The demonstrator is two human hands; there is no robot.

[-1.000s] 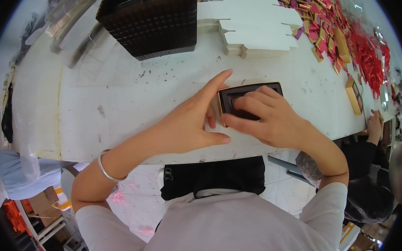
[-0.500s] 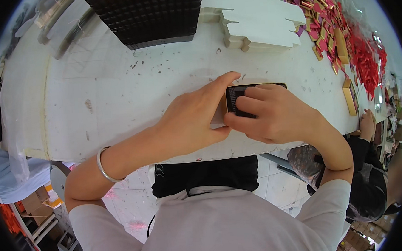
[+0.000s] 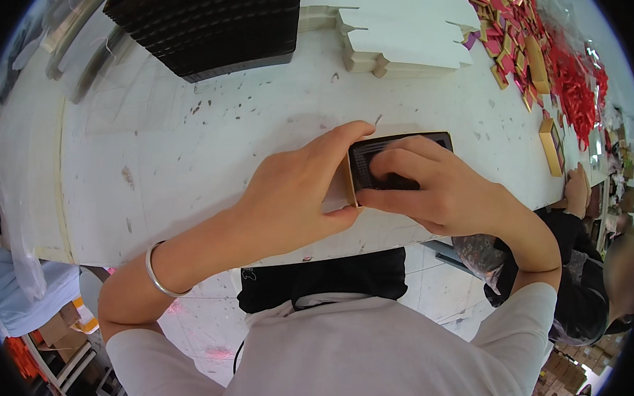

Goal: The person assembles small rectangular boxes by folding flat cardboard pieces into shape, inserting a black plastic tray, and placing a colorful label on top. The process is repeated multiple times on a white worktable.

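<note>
A small gold-edged box lies on the white table in front of me, with a black plastic tray seated in its top. My left hand grips the box's left end, its thumb at the near corner and fingers at the far side. Over the tray, my right hand bends its fingers down into the middle, while the thumb presses at the near left edge. The right fingertips are slightly blurred and partly hidden. The box's right end is covered by the right hand.
A tall stack of black trays stands at the far left, beside flat white cartons. Small red and gold pieces heap at the far right near red ribbons. A gold box stands near another person's hand.
The box has shifted slightly left with my left hand. My right fingers have lifted and spread a little, so more of the black tray shows.
</note>
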